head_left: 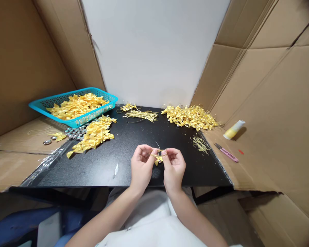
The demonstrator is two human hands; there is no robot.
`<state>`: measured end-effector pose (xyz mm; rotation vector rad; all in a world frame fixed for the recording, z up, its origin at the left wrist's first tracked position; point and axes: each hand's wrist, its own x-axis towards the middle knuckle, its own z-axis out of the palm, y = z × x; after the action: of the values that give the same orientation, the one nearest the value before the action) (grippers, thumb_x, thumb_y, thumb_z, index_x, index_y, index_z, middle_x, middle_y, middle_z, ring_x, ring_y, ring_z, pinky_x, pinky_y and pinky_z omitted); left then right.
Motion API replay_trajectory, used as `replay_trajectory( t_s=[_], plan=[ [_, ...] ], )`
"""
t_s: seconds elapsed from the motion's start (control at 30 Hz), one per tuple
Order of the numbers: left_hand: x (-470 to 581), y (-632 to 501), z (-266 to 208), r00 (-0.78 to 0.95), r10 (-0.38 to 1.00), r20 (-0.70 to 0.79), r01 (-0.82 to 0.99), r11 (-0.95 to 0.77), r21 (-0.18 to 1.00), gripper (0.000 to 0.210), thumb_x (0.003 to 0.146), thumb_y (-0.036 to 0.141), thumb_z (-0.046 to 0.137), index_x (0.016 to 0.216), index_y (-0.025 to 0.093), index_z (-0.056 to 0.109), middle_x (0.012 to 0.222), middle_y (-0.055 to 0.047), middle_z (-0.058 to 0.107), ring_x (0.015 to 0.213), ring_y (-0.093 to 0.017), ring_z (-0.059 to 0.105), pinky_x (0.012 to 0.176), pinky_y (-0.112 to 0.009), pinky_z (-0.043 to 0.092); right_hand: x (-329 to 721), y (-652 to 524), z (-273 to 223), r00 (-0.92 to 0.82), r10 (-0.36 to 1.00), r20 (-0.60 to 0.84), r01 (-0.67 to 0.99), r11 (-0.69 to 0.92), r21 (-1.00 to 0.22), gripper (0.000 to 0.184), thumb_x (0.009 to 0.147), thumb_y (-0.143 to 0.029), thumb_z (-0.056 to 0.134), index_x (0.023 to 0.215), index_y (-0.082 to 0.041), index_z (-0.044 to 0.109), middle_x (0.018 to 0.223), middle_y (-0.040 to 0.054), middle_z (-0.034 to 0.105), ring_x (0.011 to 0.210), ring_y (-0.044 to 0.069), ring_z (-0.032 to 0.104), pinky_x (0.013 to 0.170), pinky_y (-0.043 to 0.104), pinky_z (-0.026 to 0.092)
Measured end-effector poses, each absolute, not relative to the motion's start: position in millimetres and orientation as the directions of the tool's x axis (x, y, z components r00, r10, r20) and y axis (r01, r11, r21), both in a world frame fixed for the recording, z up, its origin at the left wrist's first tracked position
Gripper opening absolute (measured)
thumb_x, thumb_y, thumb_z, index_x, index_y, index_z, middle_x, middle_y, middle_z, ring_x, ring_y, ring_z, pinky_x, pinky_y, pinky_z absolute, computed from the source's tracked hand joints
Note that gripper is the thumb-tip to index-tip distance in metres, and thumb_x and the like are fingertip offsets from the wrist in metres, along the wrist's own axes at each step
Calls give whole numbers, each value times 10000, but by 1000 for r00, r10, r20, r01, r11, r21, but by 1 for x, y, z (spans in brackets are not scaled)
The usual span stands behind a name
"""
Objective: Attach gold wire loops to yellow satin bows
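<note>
Near the front of the black table, my left hand (pixel 142 168) and my right hand (pixel 174 168) face each other. Both pinch a thin gold cord (pixel 159 155) between thumb and fingers, and it forms a small loop across the gap. Below the cord hangs or lies a yellow ribbon flower (pixel 158 160) with a small silvery bead on it; I cannot tell whether it touches the table. A loose thread end sticks up above my fingertips.
At the left stand a turquoise basket (pixel 74 122) of yellow flowers, a flower pile (pixel 95 134) and silver bells or beads (pixel 77 132). Cut gold cords (pixel 141 115) lie behind. To the right are finished-looking flowers (pixel 190 116), cord scraps (pixel 200 144), pink thread snips (pixel 226 153) and a thread spool (pixel 233 130).
</note>
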<state>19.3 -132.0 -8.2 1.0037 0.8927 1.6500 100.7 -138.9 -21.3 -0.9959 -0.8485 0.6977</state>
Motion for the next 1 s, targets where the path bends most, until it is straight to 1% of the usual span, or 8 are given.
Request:
replay_trajectory(
  t_s=[0.27,0.57,0.7,1.0],
  plan=[
    [19,-134,-8,-182,957,225,-333,-275,902,230,744,269,745,825,184,547,760,5,644,705,-116,609,631,-198,492,101,-139,-20,473,836,277,-152,388,-909,181,770,-309,704,798,-165,598,740,8,617,658,119,592,597,235,500],
    [19,-133,-10,-204,945,256,-221,-299,928,209,750,285,732,818,188,561,767,-2,627,697,-129,589,635,-223,471,101,-139,-19,477,832,283,-105,374,-921,193,766,-323,703,794,-165,596,749,21,624,680,133,594,623,254,516],
    [19,-133,-10,-222,937,270,-185,-312,932,210,756,278,724,828,193,545,760,-1,622,707,-133,589,652,-227,459,100,-139,-18,471,838,277,-117,371,-921,197,763,-324,706,794,-165,594,749,23,625,682,134,599,620,254,520],
    [19,-133,-12,-230,937,264,-191,-309,932,217,785,260,683,866,207,489,759,16,611,675,-114,557,625,-214,431,103,-140,-21,480,829,285,-90,370,-925,208,786,-348,685,844,-158,620,781,31,642,708,140,602,658,265,510]
  ],
)
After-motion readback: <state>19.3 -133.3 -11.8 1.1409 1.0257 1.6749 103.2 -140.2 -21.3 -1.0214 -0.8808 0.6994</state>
